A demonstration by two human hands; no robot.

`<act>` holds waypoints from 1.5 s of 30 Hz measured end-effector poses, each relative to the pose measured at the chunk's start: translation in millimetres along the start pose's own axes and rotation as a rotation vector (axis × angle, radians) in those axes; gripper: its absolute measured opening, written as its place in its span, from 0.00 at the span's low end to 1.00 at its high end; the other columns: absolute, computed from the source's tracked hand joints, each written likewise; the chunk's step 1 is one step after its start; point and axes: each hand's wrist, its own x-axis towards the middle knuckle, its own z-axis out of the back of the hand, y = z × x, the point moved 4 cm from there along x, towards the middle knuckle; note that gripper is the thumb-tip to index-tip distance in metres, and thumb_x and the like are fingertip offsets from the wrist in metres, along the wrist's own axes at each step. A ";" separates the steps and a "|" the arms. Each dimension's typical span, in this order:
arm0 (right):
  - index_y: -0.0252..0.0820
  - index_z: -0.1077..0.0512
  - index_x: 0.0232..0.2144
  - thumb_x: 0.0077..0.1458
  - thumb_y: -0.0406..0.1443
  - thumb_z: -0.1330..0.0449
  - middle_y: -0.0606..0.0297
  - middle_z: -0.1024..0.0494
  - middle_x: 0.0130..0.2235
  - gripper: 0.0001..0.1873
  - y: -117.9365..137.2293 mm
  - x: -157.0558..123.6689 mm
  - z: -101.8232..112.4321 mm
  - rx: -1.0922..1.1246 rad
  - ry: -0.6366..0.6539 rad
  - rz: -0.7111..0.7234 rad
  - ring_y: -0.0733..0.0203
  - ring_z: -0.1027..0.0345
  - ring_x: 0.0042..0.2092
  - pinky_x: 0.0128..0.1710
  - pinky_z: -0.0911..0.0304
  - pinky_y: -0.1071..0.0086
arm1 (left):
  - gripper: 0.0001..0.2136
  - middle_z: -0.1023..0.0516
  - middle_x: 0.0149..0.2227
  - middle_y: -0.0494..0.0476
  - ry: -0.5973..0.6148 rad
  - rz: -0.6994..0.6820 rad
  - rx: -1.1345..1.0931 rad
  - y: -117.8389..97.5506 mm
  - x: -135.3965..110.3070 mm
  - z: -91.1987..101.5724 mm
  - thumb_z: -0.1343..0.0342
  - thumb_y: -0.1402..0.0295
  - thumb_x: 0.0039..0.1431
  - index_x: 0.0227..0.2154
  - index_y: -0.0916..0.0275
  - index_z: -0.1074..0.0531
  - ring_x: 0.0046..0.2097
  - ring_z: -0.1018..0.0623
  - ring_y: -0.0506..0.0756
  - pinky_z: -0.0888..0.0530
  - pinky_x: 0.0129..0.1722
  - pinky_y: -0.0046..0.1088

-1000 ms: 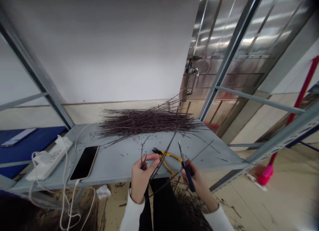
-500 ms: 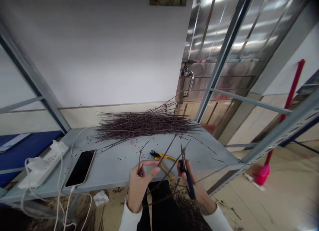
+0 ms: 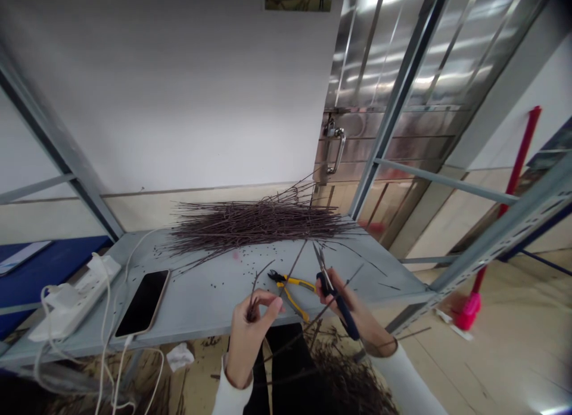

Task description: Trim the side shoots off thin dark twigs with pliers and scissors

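Observation:
My left hand [image 3: 250, 334] is closed around thin dark brown twigs [image 3: 295, 265], its thumb and forefinger pinching near the shelf's front edge. One twig slants up and to the right past the fingers. My right hand [image 3: 355, 310] holds scissors [image 3: 345, 316] with dark blue handles, the narrow metal blades pointing up and left, slightly parted. Another twig crosses near the right hand and wrist. Diagonal pliers [image 3: 292, 299] with yellow handles lie on the shelf between the hands. A big heap of dark twigs [image 3: 261, 221] rests behind them against the wall.
A phone [image 3: 143, 303] on a white cable and a white power strip [image 3: 75, 313] with plugs lie at the left of the grey shelf [image 3: 201, 302]. Metal posts [image 3: 388, 117] frame it. Cut twigs [image 3: 353, 382] lie below, and a red-handled broom [image 3: 498, 224] stands right.
My right hand and the scissors have shifted slightly right and up, the blades tipping further left. My left hand keeps its pinch in about the same place.

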 end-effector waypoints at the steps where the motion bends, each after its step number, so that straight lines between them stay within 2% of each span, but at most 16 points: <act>1: 0.46 0.36 0.42 0.56 0.55 0.47 0.61 0.29 0.36 0.22 5.4 6.4 2.6 0.025 0.040 0.002 0.60 0.33 0.35 0.37 0.34 0.67 | 0.11 0.25 0.20 0.51 0.012 0.006 -0.008 2.1 -0.8 0.2 0.41 0.60 0.52 0.22 0.62 0.28 0.22 0.33 0.50 0.39 0.22 0.24; 3: 0.46 0.37 0.41 0.55 0.55 0.46 0.62 0.31 0.36 0.21 14.5 18.6 8.4 0.078 0.106 0.014 0.60 0.35 0.36 0.37 0.35 0.68 | 0.12 0.27 0.19 0.50 0.024 0.031 -0.010 9.5 -3.0 1.1 0.41 0.59 0.53 0.22 0.62 0.29 0.21 0.35 0.49 0.40 0.23 0.24; 8: 0.47 0.37 0.40 0.54 0.54 0.44 0.62 0.31 0.36 0.21 19.5 37.9 24.3 0.099 0.149 0.020 0.61 0.37 0.35 0.35 0.36 0.69 | 0.14 0.26 0.20 0.51 0.072 0.094 -0.005 30.7 -8.9 3.1 0.41 0.57 0.53 0.24 0.63 0.28 0.22 0.34 0.49 0.38 0.23 0.24; 12: 0.47 0.37 0.40 0.55 0.54 0.44 0.62 0.30 0.37 0.21 16.9 40.0 28.3 0.087 0.167 0.035 0.60 0.36 0.36 0.36 0.36 0.67 | 0.14 0.25 0.21 0.51 0.066 0.118 0.015 31.4 -8.7 6.1 0.41 0.56 0.53 0.24 0.63 0.27 0.22 0.37 0.48 0.39 0.23 0.24; 15: 0.46 0.37 0.41 0.55 0.53 0.44 0.62 0.29 0.35 0.21 18.0 37.1 25.2 0.065 0.170 0.041 0.59 0.35 0.35 0.36 0.35 0.67 | 0.14 0.28 0.19 0.49 0.030 0.111 0.047 25.1 -6.7 8.0 0.41 0.56 0.52 0.22 0.62 0.28 0.21 0.40 0.47 0.41 0.22 0.24; 18: 0.46 0.37 0.40 0.55 0.52 0.44 0.63 0.30 0.34 0.19 22.2 32.8 19.8 -0.002 0.167 0.056 0.60 0.35 0.34 0.34 0.35 0.68 | 0.14 0.29 0.18 0.48 0.002 0.112 0.048 22.3 -5.6 8.4 0.41 0.56 0.51 0.21 0.62 0.28 0.21 0.38 0.48 0.40 0.23 0.24; 21: 0.45 0.38 0.38 0.55 0.50 0.43 0.65 0.31 0.32 0.17 26.2 28.4 14.2 -0.081 0.186 0.055 0.61 0.36 0.32 0.33 0.37 0.69 | 0.15 0.29 0.19 0.49 -0.032 0.108 0.054 24.5 -5.9 9.1 0.41 0.55 0.51 0.21 0.62 0.28 0.23 0.37 0.49 0.39 0.24 0.24; 25: 0.43 0.41 0.35 0.56 0.50 0.44 0.65 0.32 0.32 0.18 30.5 23.4 8.6 -0.118 0.227 0.074 0.62 0.38 0.32 0.32 0.41 0.69 | 0.15 0.31 0.20 0.48 -0.100 0.090 0.096 30.2 -7.1 11.0 0.41 0.54 0.51 0.22 0.62 0.27 0.22 0.42 0.48 0.41 0.23 0.25; 31: 0.43 0.42 0.35 0.54 0.53 0.45 0.66 0.32 0.32 0.21 36.8 20.4 4.4 -0.167 0.256 0.028 0.61 0.41 0.32 0.32 0.44 0.68 | 0.16 0.42 0.17 0.45 -0.155 0.063 0.158 30.0 -7.8 12.2 0.41 0.53 0.51 0.21 0.62 0.27 0.22 0.43 0.49 0.41 0.23 0.25; 37: 0.43 0.40 0.32 0.52 0.54 0.43 0.67 0.34 0.29 0.22 46.7 20.0 7.5 -0.216 0.260 0.054 0.62 0.42 0.30 0.29 0.45 0.69 | 0.15 0.34 0.19 0.47 -0.124 -0.002 0.144 26.5 -7.4 10.8 0.41 0.55 0.52 0.21 0.62 0.28 0.21 0.42 0.48 0.41 0.22 0.25; 45: 0.43 0.39 0.30 0.48 0.56 0.41 0.68 0.34 0.28 0.24 59.6 21.3 13.6 -0.211 0.211 0.003 0.62 0.41 0.30 0.30 0.43 0.69 | 0.11 0.29 0.20 0.49 -0.087 -0.098 0.139 18.4 -8.0 10.3 0.41 0.62 0.54 0.21 0.62 0.27 0.22 0.36 0.48 0.39 0.22 0.23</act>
